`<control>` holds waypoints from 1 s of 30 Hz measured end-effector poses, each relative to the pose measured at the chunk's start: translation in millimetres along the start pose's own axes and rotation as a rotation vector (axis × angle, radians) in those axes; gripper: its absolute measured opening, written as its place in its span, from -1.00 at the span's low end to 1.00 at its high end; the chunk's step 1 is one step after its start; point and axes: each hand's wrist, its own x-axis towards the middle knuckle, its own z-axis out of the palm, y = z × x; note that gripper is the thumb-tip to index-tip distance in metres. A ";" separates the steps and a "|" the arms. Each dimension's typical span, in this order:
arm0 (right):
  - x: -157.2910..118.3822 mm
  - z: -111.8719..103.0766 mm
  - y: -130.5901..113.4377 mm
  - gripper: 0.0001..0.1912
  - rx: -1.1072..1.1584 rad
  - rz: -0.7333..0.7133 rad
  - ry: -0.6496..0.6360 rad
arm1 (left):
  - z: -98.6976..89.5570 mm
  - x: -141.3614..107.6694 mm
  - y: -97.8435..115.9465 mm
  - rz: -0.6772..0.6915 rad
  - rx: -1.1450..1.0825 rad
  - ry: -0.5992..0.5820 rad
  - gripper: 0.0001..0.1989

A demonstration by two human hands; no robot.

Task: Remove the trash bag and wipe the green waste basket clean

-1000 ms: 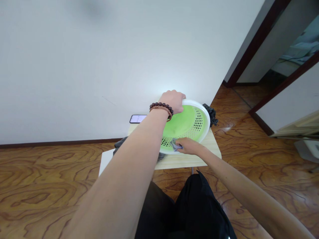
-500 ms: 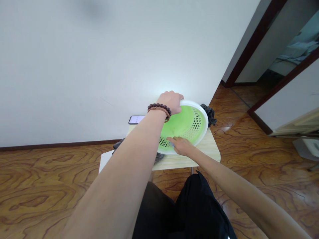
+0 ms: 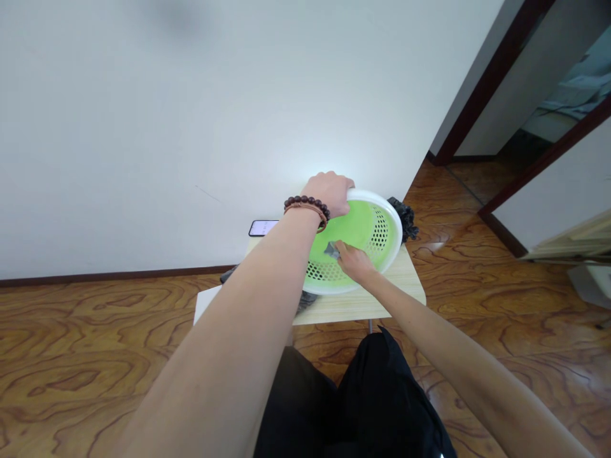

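A green basket (image 3: pixel 351 219) with a white rim and rows of holes stands tilted on a small pale wooden table (image 3: pixel 401 286), its inside facing me. At the rim's top left, my left hand (image 3: pixel 329 193) is closed around the edge, with a beaded bracelet on its wrist. Inside the basket, my right hand (image 3: pixel 354 261) pinches a small greyish cloth (image 3: pixel 331 249) against the green surface. The hand's fingers hide part of the cloth. My left forearm covers the basket's left side.
A phone (image 3: pixel 261 228) with a lit screen lies at the table's back left by the white wall (image 3: pixel 191 114). Crumpled black plastic (image 3: pixel 403 219) sits behind the basket on the right, and dark see-through plastic (image 3: pixel 305 301) at its lower left. A doorway opens at the right.
My right hand has moved up and slightly right, from the holed lower side toward the basket's middle, and the greyish cloth shows more clearly. The left hand keeps its hold on the rim.
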 end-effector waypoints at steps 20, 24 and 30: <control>33.0 12.1 -16.9 -0.65 -0.192 0.098 -0.173 | 0.0 0.0 1.1 0.022 0.004 0.005 -0.60; 25.1 16.7 -6.2 -0.64 -0.202 -0.067 -0.061 | 1.0 0.6 -0.6 0.010 -0.010 -0.010 -0.57; 16.2 29.3 5.7 -0.59 -0.147 -0.172 -0.167 | -0.9 -0.6 0.0 -0.019 -0.034 -0.039 -0.55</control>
